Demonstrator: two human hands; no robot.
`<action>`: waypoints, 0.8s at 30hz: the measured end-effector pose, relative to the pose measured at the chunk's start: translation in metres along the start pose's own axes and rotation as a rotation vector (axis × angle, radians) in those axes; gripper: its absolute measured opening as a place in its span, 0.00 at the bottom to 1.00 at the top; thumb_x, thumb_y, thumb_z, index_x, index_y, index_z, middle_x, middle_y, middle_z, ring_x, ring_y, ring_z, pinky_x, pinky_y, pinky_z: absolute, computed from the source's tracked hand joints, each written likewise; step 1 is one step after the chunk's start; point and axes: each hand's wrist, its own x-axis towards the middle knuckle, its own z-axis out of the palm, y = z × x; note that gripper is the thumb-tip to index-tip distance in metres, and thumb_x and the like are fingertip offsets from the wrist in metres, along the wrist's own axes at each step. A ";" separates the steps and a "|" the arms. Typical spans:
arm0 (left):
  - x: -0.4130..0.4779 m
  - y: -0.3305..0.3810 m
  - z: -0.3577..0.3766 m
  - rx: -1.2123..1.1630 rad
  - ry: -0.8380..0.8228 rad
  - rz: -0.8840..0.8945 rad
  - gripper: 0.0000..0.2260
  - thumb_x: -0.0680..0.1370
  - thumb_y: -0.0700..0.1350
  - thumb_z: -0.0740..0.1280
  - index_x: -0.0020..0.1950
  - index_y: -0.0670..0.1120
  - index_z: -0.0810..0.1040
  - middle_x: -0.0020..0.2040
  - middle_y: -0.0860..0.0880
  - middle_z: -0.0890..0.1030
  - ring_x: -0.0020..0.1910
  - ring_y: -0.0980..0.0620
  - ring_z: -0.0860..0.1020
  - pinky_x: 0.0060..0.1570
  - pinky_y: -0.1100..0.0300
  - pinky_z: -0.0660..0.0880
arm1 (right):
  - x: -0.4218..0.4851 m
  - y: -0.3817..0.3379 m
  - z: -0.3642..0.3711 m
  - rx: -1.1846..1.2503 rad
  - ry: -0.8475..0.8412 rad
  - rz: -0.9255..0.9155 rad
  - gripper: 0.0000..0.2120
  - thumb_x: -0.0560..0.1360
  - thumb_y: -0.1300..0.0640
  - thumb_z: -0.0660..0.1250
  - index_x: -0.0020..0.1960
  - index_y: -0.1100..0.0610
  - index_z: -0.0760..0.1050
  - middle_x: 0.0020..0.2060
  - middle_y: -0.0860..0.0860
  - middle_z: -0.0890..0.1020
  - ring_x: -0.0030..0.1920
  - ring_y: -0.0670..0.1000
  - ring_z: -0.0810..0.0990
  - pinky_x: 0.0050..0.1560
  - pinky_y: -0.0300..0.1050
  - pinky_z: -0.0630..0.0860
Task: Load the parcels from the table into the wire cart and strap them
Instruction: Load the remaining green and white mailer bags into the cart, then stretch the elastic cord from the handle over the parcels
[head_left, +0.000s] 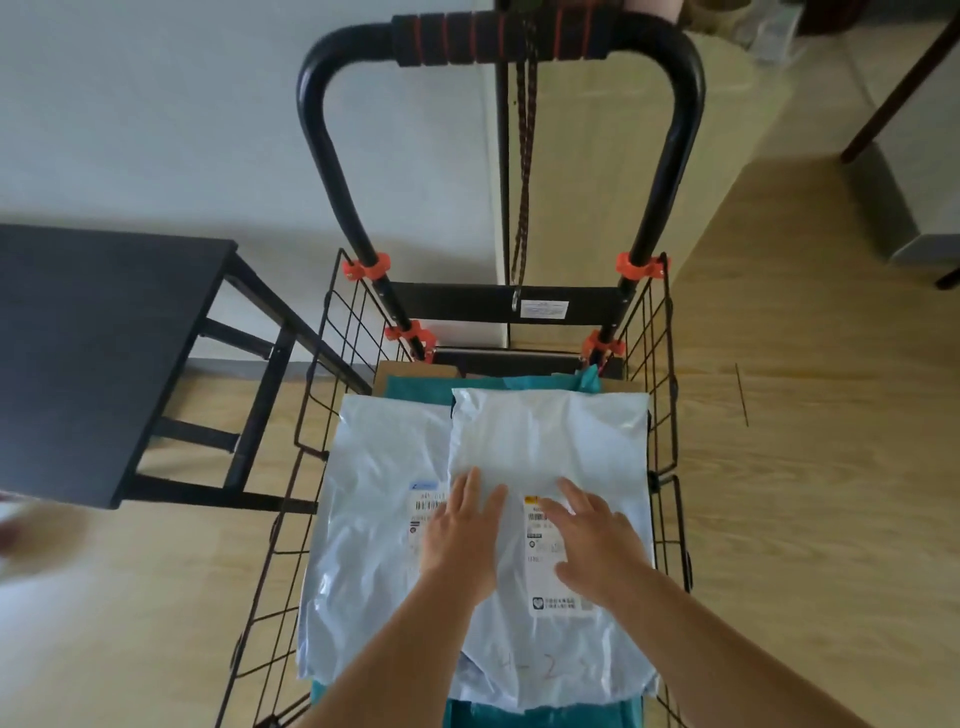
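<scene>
The black wire cart (332, 374) stands before me, holding several parcels. On top lies a white poly mailer (550, 447) with a shipping label. Beside and partly under it is a second white mailer (374, 467). Beneath them show a teal bag (415, 392) and a brown cardboard box (400, 370). My left hand (460, 530) lies flat on the top mailer's left side, fingers straight. My right hand (592, 540) presses flat on its label. A dark bungee strap (524, 156) hangs from the cart's handle (498, 39), its hook near the back bar.
A black table (104, 338) stands to the left of the cart, its visible top bare. Wooden floor spreads around. A pale cabinet (597, 171) stands behind the cart, and a dark furniture leg (904, 88) is at the upper right.
</scene>
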 end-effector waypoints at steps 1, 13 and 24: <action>0.002 0.000 0.002 0.015 -0.014 -0.001 0.45 0.74 0.41 0.72 0.80 0.55 0.44 0.80 0.47 0.37 0.79 0.47 0.40 0.75 0.53 0.52 | 0.000 0.002 0.002 0.006 -0.006 0.002 0.38 0.74 0.59 0.67 0.78 0.47 0.55 0.79 0.48 0.45 0.76 0.55 0.56 0.72 0.56 0.62; 0.018 0.006 -0.062 -0.113 0.213 0.009 0.28 0.74 0.47 0.66 0.73 0.51 0.63 0.72 0.49 0.64 0.71 0.47 0.63 0.72 0.51 0.58 | 0.023 -0.015 -0.080 0.157 0.211 0.109 0.20 0.78 0.50 0.63 0.69 0.47 0.70 0.60 0.47 0.76 0.57 0.51 0.77 0.52 0.45 0.75; 0.042 -0.007 -0.211 -0.254 0.530 0.074 0.24 0.73 0.44 0.69 0.68 0.50 0.68 0.61 0.50 0.73 0.60 0.49 0.72 0.59 0.54 0.73 | 0.046 -0.042 -0.214 0.217 0.494 0.190 0.05 0.77 0.49 0.64 0.53 0.46 0.75 0.39 0.43 0.78 0.39 0.46 0.79 0.42 0.48 0.81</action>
